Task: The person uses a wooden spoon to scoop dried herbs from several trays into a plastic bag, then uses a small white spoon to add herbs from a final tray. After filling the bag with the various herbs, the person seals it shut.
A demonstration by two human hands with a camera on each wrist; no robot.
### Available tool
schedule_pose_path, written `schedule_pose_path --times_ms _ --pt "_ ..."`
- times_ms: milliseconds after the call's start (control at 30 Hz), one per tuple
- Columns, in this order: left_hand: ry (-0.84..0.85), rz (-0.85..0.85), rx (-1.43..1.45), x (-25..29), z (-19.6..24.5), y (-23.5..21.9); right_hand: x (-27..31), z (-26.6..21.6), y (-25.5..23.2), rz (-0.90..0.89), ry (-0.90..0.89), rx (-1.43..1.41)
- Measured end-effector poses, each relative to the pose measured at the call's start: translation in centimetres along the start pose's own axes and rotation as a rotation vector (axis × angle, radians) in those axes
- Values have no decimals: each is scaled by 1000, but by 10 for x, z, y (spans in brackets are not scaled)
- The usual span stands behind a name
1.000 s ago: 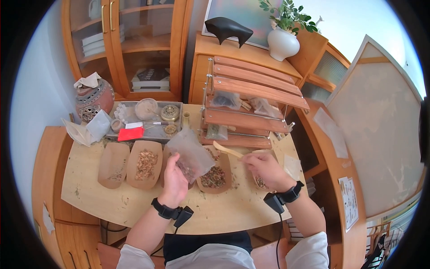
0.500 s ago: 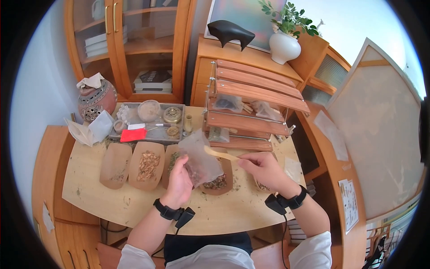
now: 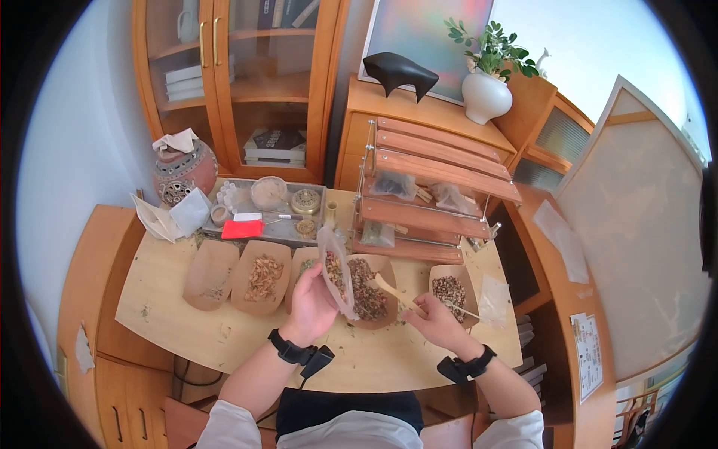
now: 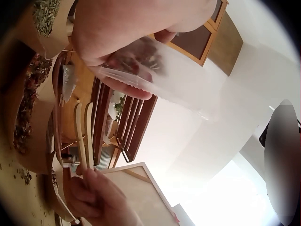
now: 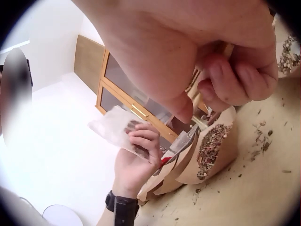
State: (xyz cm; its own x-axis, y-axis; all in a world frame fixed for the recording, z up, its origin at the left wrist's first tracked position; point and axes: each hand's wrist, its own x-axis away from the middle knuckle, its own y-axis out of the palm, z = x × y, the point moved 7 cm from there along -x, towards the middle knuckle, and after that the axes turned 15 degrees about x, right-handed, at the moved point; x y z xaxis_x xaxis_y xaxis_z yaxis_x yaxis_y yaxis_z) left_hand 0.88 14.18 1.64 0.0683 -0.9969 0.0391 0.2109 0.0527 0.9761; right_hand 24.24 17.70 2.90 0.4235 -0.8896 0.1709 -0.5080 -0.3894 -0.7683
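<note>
My left hand (image 3: pixel 310 310) holds a translucent bag (image 3: pixel 345 295) upright, its mouth turned up and dried herbs and petals showing inside. In the left wrist view, the bag (image 4: pixel 183 101) is pale and thin, with a dark clump at the held end. My right hand (image 3: pixel 440 325) pinches a pair of wooden tongs (image 3: pixel 394 292); their two arms stand apart in the left wrist view. The tong tips are over a brown paper tray (image 3: pixel 383 266) of mixed dried flowers (image 3: pixel 369 301), just right of the bag.
More paper trays stand left, one with orange-brown chips (image 3: pixel 263 278). At right, a tray of speckled bits (image 3: pixel 449 290) holds a thin white stick. A wooden rack (image 3: pixel 426 198) with bags stands behind, beside a grey tray (image 3: pixel 318 206) of small containers. Crumbs lie scattered across the table (image 3: pixel 247 344).
The bag has been turned from lying broadside to standing with its mouth up. My right hand and the tongs have lowered toward the mixed-flower tray. The head view has shifted slightly.
</note>
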Motion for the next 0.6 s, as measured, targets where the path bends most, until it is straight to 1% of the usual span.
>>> schedule_pose_path --times_ms 67,167,233,267,333,367,433,467,533,567,600 --pt "27 -18 -3 2 1 3 -10 12 6 3 14 48" --pt "69 -98 -121 10 5 22 -20 13 14 -10 53 74" --pt "90 -83 -173 21 6 36 -28 20 25 -25 62 95" --pt "100 -76 -200 26 6 43 -30 19 29 -30 38 110" --pt "113 11 -208 29 4 46 -31 18 36 -41 -8 140" --pt "122 56 -212 31 4 46 -31 19 38 -4 -32 145" --pt "91 -1 -216 40 4 42 -29 14 38 65 -85 156" --pt "78 -28 -218 43 4 38 -27 16 38 63 -67 175" --pt "125 25 -238 46 5 30 -15 16 32 55 -28 212" --pt "148 50 -246 48 5 27 -14 24 34 61 -24 201" --pt "145 27 -254 54 4 29 -11 32 36 68 -18 192"
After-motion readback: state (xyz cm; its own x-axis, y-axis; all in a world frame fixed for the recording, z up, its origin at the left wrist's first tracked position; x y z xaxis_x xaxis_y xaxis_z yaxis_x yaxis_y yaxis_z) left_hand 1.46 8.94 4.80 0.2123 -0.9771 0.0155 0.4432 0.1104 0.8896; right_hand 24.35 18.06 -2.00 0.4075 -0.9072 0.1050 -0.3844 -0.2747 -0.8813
